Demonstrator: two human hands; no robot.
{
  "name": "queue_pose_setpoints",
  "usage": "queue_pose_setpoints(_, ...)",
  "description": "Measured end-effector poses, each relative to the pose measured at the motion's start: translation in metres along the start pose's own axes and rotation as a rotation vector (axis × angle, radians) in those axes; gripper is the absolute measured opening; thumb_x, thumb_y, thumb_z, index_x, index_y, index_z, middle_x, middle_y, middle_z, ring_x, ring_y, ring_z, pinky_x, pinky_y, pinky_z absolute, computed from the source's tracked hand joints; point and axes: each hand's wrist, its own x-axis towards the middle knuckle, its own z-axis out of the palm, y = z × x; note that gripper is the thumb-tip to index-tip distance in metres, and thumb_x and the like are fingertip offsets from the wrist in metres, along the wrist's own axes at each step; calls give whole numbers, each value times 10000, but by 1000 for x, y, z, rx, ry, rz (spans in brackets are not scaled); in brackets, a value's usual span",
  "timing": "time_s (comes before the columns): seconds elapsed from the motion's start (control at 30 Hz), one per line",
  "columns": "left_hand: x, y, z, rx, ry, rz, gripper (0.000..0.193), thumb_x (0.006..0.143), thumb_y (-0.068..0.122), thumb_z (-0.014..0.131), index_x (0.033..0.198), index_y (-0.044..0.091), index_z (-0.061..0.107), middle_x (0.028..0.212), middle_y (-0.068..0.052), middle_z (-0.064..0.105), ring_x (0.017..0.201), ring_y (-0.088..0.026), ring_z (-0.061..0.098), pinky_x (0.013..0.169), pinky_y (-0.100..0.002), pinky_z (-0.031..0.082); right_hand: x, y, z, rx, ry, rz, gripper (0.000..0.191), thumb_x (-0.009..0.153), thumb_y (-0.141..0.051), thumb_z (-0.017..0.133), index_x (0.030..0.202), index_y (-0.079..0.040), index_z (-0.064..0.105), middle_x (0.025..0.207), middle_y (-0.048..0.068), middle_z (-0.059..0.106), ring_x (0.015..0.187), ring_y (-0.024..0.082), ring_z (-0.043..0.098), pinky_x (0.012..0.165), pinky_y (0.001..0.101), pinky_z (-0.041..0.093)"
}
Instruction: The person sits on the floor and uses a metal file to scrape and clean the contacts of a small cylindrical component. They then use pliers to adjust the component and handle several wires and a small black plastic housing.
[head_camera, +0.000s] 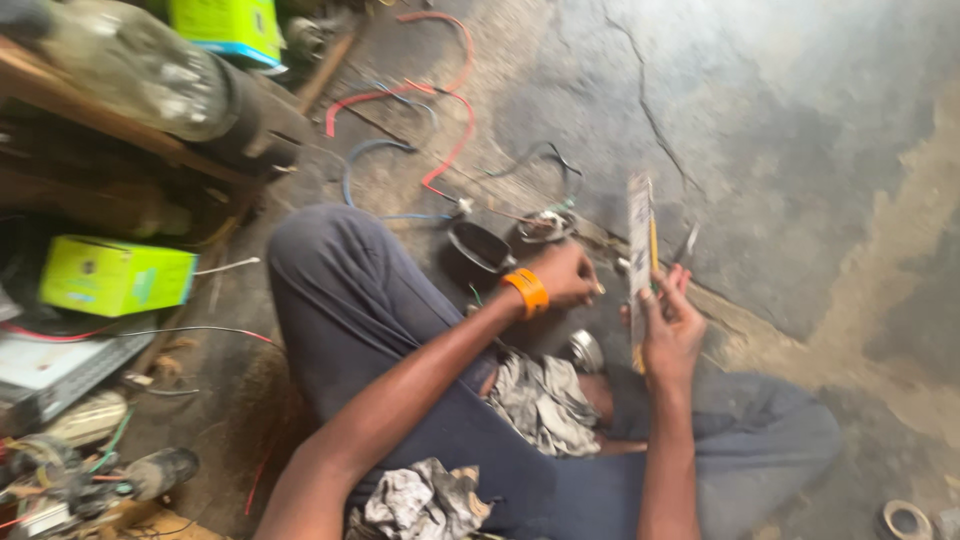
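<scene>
My right hand (670, 325) holds a long flat card-like package (640, 250) upright, edge-on to the camera, with a yellow strip along it. My left hand (568, 275), with an orange band (526, 291) on its wrist, is curled shut just left of the package; whether it grips anything is blurred. Both hands hover above my crossed legs in dark trousers (360, 300). A round silvery metal part (583, 350) lies on the floor below the hands. A small black bowl-shaped part (478, 250) sits just beyond the left wrist.
Red, blue and black wires (440, 110) trail over the cracked concrete floor (800, 130). Two green boxes (115, 275) (228, 28), a clear bottle (130, 65) and electronic scrap crowd the left. Crumpled rags (545, 400) lie on my lap. A tape roll (902, 520) sits bottom right.
</scene>
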Motion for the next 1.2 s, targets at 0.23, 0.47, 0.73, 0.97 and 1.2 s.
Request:
queue_pose_setpoints(0.23,14,-1,-7,46,175,120,236,840,256,709,943,65,802,994,-168,779,965,-305,747,900,-399,561,16,0,-28,18,28,2,400,1035,-113,621,1396,58,598,1076,98,717,765,120,684,671,256,574)
queue_pose_setpoints(0.47,-9,30,-51,183,311,116,272,885,299,699,1023,70,753,967,-175,752,936,-352,725,851,-447,558,16,4,-3,-359,-33,-61,327,1000,-95,685,1313,-3,695,757,-9,557,668,39,525,639,242,565)
queue_pose_setpoints(0.73,-153,48,-144,444,821,206,245,996,209,742,1160,32,703,1144,-172,696,1103,-368,652,983,-459,493,15,-5,13,-656,-109,-9,407,944,-151,746,1333,-46,689,720,46,632,631,82,524,587,307,454)
queue_pose_setpoints(0.97,-241,19,-127,530,987,-60,793,1103,333,657,1581,-129,225,1646,-363,289,1529,-542,294,1280,-576,263,7,4,33,-640,-200,-166,518,915,-157,736,1396,-37,587,1033,140,734,905,227,719,784,357,577)
queue_pose_setpoints(1.2,-259,3,-55,665,932,-421,1219,954,576,715,1610,-160,-1,1655,-452,87,1580,-583,149,1310,-600,205,-10,-9,39,-737,-276,-171,441,915,-177,748,1319,-36,641,1167,156,672,1008,281,701,865,363,549)
